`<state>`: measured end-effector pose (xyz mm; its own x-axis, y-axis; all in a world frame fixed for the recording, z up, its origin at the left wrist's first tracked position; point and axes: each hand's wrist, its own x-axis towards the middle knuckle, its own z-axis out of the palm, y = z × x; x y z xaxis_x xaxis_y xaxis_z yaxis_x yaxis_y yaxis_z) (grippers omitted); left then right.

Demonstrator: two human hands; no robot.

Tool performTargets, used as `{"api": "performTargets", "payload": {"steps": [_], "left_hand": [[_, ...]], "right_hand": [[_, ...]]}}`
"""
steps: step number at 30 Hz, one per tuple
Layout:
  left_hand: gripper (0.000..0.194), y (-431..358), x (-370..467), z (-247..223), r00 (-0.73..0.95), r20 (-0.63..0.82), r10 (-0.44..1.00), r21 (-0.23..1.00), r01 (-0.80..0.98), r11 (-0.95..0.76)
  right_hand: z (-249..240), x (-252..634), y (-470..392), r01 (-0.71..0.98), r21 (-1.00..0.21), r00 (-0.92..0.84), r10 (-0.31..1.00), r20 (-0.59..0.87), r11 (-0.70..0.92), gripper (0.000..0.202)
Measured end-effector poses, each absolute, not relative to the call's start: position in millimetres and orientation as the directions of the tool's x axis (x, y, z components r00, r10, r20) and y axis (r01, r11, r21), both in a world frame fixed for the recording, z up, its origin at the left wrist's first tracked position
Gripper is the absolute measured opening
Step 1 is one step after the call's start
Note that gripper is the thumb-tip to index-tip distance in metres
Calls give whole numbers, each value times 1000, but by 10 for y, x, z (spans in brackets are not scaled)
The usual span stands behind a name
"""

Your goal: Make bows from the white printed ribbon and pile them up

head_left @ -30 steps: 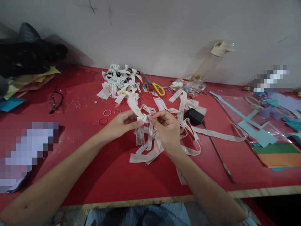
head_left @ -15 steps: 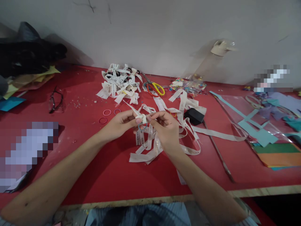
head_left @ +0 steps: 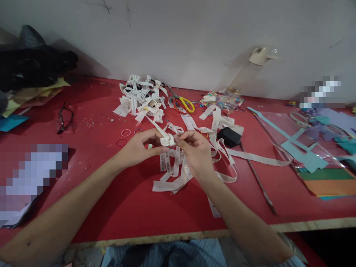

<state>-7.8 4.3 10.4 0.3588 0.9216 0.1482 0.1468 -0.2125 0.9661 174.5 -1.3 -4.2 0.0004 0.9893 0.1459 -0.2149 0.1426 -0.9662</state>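
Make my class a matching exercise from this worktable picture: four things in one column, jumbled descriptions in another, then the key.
Things
1. scissors
2. knotted white ribbon
3. black block
4. eyeglasses

Descriptions
A. dark-framed, lying off to the person's left
B. beside loose ribbons, to the person's right
C. one red handle, one yellow
D. held between left hand and right hand

Pairs: 1-C, 2-D, 3-B, 4-A

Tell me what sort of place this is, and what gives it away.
Most likely a craft workspace: the red table holds loose printed ribbons, a pile of tied ribbon pieces, and scissors with red and yellow handles.
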Motion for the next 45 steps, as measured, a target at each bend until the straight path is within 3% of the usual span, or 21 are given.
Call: {"api": "performTargets", "payload": {"steps": [7,12,15,18,21,24,26,29,31,34,38,41,45], "left_hand": [[18,42,-83,105,396,227,889,937,159,-311],[21,9,-61,132,412,137,901,980,77,-184],[22,-14,2,129,424,63,903,997,-72,-36],[27,-40,86,125,411,-11,911,958,-256,127],[29,-70,147,146,428,-130,894,892,-343,294],[27,-92,160,174,450,-179,875,839,-395,374],[23,-99,147,180,426,-146,893,836,-429,341],[13,-94,121,171,386,-50,921,876,-426,226],[12,-84,112,161,368,12,930,935,-334,120],[19,-74,110,160,339,110,934,993,-78,-88],[10,-76,98,195,301,219,928,924,240,-296],[19,-64,70,226,294,189,937,921,279,-273],[27,-12,31,225,259,92,962,988,98,-121]], "right_hand": [[-52,1744,-10,-271,-956,-3,993,117,112,13],[-25,1717,-44,-178,-958,72,974,215,225,12],[30,1702,-107,-45,-930,124,926,357,365,11],[62,1726,-140,123,-806,97,802,590,578,17],[55,1796,-101,285,-565,-34,598,801,774,22],[39,1872,-21,379,-368,-132,444,886,849,21],[38,1900,21,405,-328,-153,417,896,853,20],[48,1903,44,411,-376,-127,460,879,831,21],[55,1888,39,416,-426,-99,506,857,803,22],[56,1865,23,414,-484,-81,561,824,771,21],[46,1860,11,390,-533,-113,614,781,751,21],[42,1868,12,397,-544,-156,639,754,739,22],[31,1873,22,389,-566,-205,668,716,727,24]]}}
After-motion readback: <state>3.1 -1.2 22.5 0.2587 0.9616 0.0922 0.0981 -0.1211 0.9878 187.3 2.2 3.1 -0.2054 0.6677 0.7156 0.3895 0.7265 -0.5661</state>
